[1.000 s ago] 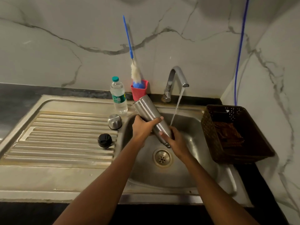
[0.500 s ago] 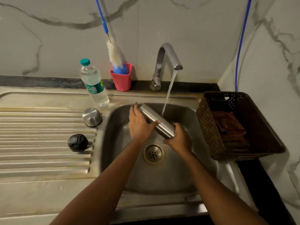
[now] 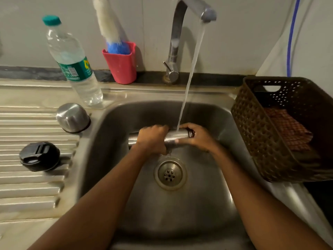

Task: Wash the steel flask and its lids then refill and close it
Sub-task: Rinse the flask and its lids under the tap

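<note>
Levelled out from its earlier slant, the steel flask (image 3: 175, 135) now lies sideways under the tap (image 3: 191, 8) stream. Left hand (image 3: 153, 139) and right hand (image 3: 198, 138) both wrap curled fingers round it, so its outside is rinsing; both lids wait left of the tap.

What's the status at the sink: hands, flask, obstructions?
Left hand and right hand both grip cylindrical steel flask, horizontal under tap stream. Nothing blocking.

Steel flask (image 3: 175, 136) level in the steel sink basin (image 3: 207, 204), domed steel lid (image 3: 73, 117) at ten o'clock, round black lid (image 3: 39, 156) at nine, brown perforated basket (image 3: 252, 134) at three
</note>
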